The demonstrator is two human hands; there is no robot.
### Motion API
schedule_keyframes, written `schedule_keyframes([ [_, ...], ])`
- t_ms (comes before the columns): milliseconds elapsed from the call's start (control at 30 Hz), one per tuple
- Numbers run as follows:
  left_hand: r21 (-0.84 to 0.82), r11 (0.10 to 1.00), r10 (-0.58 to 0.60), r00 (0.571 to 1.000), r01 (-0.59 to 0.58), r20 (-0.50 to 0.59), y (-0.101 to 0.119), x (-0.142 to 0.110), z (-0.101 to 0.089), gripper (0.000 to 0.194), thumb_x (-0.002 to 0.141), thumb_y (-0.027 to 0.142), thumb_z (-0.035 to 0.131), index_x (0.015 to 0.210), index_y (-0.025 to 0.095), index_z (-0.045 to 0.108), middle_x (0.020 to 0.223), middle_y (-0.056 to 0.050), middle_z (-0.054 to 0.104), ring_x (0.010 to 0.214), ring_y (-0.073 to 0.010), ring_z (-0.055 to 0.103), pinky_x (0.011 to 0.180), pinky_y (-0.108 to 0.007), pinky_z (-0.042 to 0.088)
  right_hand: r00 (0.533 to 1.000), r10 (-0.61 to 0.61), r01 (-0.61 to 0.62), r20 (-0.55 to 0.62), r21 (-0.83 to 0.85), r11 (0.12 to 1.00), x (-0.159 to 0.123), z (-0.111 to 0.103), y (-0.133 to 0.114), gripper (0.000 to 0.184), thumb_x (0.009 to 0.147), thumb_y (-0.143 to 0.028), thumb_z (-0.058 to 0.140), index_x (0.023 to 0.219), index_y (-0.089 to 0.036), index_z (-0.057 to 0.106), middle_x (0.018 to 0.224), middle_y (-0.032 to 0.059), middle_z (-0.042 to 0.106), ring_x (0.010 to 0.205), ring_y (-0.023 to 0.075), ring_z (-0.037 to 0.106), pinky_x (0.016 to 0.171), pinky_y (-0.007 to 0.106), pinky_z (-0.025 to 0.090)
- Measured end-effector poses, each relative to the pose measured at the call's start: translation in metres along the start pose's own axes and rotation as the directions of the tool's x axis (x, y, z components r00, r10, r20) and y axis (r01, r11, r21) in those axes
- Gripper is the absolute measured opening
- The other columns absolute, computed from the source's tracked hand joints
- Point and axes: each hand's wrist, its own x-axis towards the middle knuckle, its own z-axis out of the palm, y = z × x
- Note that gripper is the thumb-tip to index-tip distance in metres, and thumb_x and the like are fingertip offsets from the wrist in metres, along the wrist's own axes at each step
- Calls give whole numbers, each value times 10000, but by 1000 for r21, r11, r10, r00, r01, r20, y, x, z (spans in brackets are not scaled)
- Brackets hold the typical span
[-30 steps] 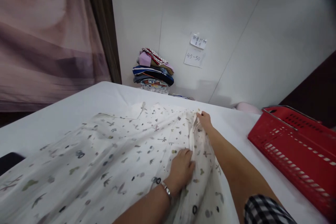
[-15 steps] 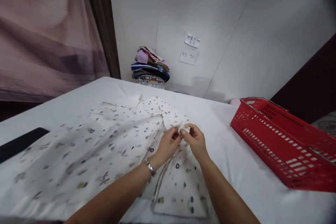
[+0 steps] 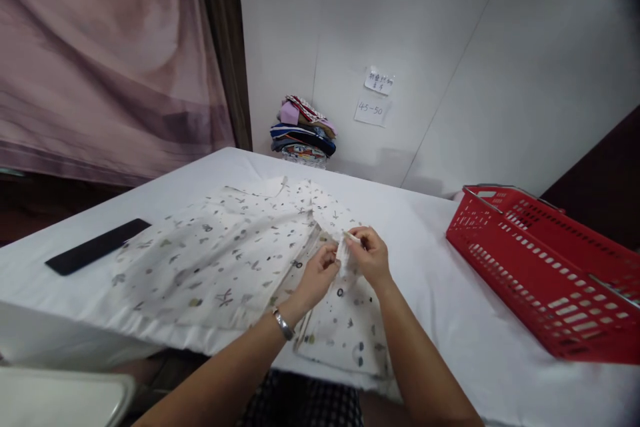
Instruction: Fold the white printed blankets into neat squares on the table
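A white printed shirt [image 3: 240, 260] with small grey, green and brown motifs lies spread over the white-covered table, its neckline toward the far side. The right-hand sleeve is folded in over the body, and its pale ribbed cuff [image 3: 343, 252] is raised between my hands. My left hand [image 3: 320, 273], with a silver bracelet at the wrist, pinches the cuff's left edge. On the other side, my right hand [image 3: 371, 257] grips the upper right of the same cuff between thumb and fingers. The inside of the cuff is hidden.
A red plastic basket [image 3: 530, 280] with metal handles stands at the right. A flat black strip [image 3: 97, 247] lies on the left of the table [image 3: 415, 233]. Folded clothes [image 3: 304, 130] are stacked by the wall. A white seat-like surface [image 3: 60, 397] is at lower left.
The view has shifted, showing more of the table's front edge. The cuff, bunched between my fingers before, now stands straighter and more spread out. Both hands stay on it.
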Motion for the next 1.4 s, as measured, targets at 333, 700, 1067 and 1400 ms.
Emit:
schedule_keyframes([
  [333,-38,992,-122,991,120,-61,-19,-12,1,286,773,372,515,941,163,615,913,-52,647,875,-195,562,809,-318,442,965,218,-238,146,141,961,-48,1,18,288,822,-384,536,1031,-214,640,1136,74,626,1078,211,556,949,387,421],
  [700,-289,885,-401,912,364,-79,-15,-39,-17,345,749,469,590,870,146,599,778,-51,654,685,-161,606,684,-303,495,887,447,-449,118,-13,894,-54,7,62,421,718,-364,616,1091,-171,588,844,19,649,730,149,587,702,295,473],
  [1067,-102,925,-373,924,365,-86,-10,-55,-27,318,733,453,592,658,145,585,545,14,527,564,-116,494,598,-245,422,939,210,-113,271,-334,936,-49,3,32,204,828,-328,516,817,-192,669,799,20,656,775,161,577,739,288,430],
  [1400,-109,950,-298,953,291,-54,19,-56,-23,262,730,405,602,716,143,587,548,18,539,551,-100,493,598,-228,407,964,-188,240,186,-315,918,-53,-1,-36,172,881,-244,479,861,-200,644,823,48,605,793,166,562,723,309,458],
])
